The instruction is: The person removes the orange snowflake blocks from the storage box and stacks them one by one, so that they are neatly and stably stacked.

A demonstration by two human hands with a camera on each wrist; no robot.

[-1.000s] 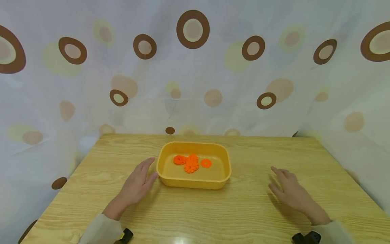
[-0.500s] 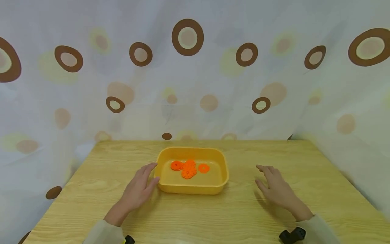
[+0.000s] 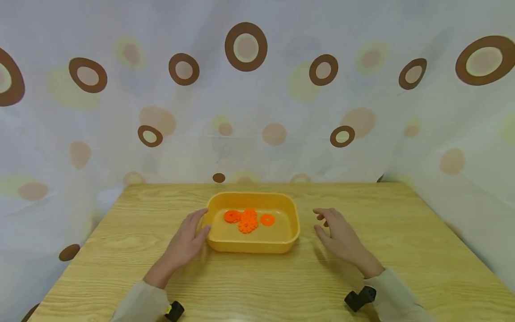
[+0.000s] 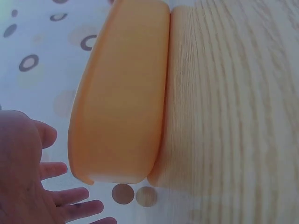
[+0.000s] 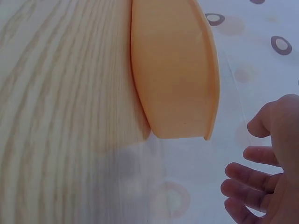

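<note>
Yellow tray [image 3: 251,247] between the two hands, flat on the worktop [image 3: 249,286], hollow side up. Long axis crosswise, running from the left-hand side straight over to the right-hand side, about parallel with the worktop's far edge. Short axis pointing away from the wrists. Corners rounded; one short end facing the left hand, the other facing the right hand.

Left hand [image 3: 186,239] at the tray's nearer short end, thumb towards the near corner, fingertips farther along the same end. Fingers extended and spread, nothing gripped. Thumb and fingertips overlapping the rim in the head view; touching or just short of it, cannot tell.

Right hand [image 3: 339,237] just beside the opposite short end, apart from it, with a strip of worktop showing between. Thumb and fingers well parted, fingers loosely bent, holding nothing. Fingertips roughly in line with the tray's long axis.

Inside the tray: toothed orange discs [image 3: 247,225] overlapping in a cluster, closer to the left hand, exact count unclear. Single orange ring [image 3: 263,220] lying apart, on the side towards the right hand.

Behind each hand, a pale sleeve [image 3: 138,304] and a black device [image 3: 360,298] by the cuff. Beyond both hands, spotted cloth [image 3: 193,112].
</note>
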